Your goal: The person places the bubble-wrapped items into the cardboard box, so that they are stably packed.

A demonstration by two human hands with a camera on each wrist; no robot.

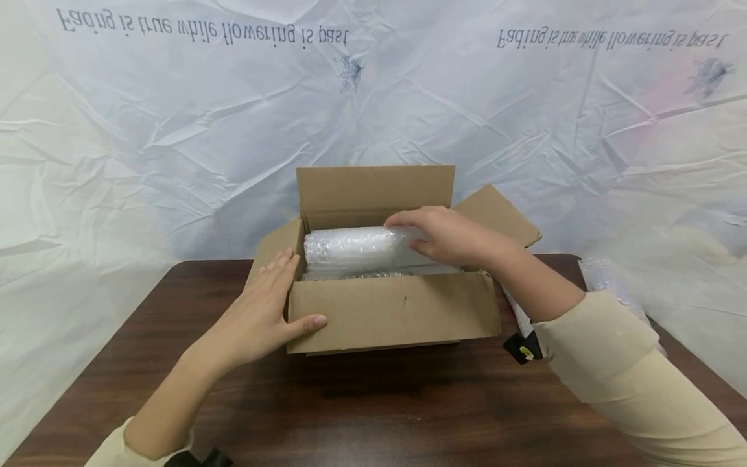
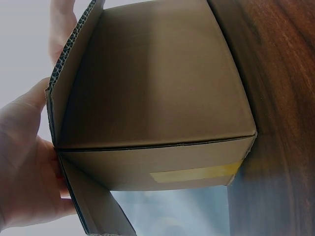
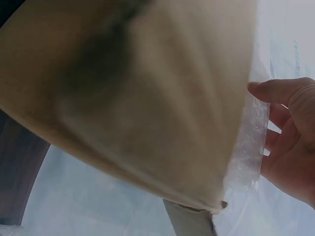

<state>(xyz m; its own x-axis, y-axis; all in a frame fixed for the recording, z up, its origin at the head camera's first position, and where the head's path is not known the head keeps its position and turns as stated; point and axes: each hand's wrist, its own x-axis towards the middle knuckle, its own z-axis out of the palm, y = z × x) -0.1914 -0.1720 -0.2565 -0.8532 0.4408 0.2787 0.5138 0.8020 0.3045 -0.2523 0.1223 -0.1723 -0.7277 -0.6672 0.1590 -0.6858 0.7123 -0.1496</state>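
An open cardboard box stands on the table with its flaps spread. Inside it a bubble-wrapped bundle lies lengthwise, above another layer of clear wrap. My left hand rests at the box's left end, its fingers extended along the left flap and its thumb on the front flap. My right hand reaches over the right side and touches the bundle's right part, thumb and fingers apart. In the right wrist view, clear bubble wrap shows beside the right hand's fingers, partly hidden by the box. What the wrap encloses cannot be made out.
More bubble wrap lies on the table to the right, partly behind my right arm. A pale, creased sheet with printed lettering hangs behind the table. The right flap sticks outward. Yellowish tape marks the box's side.
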